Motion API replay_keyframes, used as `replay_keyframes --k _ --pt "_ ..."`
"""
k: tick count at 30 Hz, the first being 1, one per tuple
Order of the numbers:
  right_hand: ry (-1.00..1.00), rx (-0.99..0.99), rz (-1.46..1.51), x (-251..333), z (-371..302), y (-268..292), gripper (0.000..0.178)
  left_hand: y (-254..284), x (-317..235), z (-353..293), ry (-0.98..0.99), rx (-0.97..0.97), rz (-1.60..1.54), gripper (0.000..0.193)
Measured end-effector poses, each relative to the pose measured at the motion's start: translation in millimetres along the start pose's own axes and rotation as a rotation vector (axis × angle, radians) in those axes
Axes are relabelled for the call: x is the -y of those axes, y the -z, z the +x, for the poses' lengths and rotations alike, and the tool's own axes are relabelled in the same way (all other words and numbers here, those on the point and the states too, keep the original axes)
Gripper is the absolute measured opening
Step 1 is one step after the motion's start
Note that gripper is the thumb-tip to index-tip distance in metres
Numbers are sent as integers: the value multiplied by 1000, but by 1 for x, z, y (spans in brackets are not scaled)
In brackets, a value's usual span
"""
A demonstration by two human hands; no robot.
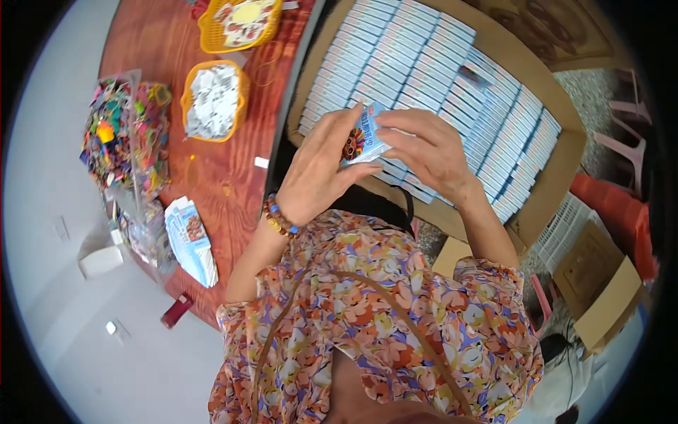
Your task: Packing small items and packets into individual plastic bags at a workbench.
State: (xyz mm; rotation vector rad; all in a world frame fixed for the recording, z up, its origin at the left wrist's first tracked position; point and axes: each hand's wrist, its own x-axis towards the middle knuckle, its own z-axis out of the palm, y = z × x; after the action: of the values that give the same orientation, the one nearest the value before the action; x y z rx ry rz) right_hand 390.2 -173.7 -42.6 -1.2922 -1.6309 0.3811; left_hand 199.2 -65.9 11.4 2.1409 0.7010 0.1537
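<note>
My left hand (318,173) and my right hand (427,148) both grip one small blue and white box (366,138) with a colourful picture on its front. I hold it above the near edge of a large cardboard carton (558,166). That carton is packed with rows of several identical blue and white boxes (431,71) standing on edge. A bead bracelet sits on my left wrist.
A reddish wooden table (212,169) lies to my left with two orange baskets (214,102), a clear bag of colourful small pieces (123,134) and a stack of flat box blanks (191,240). Open cardboard boxes (600,283) and a white crate (565,226) stand at right.
</note>
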Motion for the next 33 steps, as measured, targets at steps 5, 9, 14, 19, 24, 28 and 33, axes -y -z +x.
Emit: replay_keyframes --k 5,9,14,19,24,28,33 --pt "-563 -49 730 0 13 -22 31 6 16 -19 19 -113 -32 81" --pt "-842 104 1001 3 23 -30 37 3 27 -23 -6 -209 19 83" --pt "-882 149 1056 4 30 -38 41 5 35 -26 6 -237 44 83" --pt "-915 166 1082 4 34 -42 40 7 39 -26 -51 -261 90 84" --pt "-933 164 1089 4 35 -45 41 6 43 -26 -62 -276 75 84" --pt "-923 182 1064 5 34 -48 41 6 45 -26 -68 -283 86 83" --pt "-940 193 1105 4 34 -50 40 8 45 -26 -74 -304 137 81"
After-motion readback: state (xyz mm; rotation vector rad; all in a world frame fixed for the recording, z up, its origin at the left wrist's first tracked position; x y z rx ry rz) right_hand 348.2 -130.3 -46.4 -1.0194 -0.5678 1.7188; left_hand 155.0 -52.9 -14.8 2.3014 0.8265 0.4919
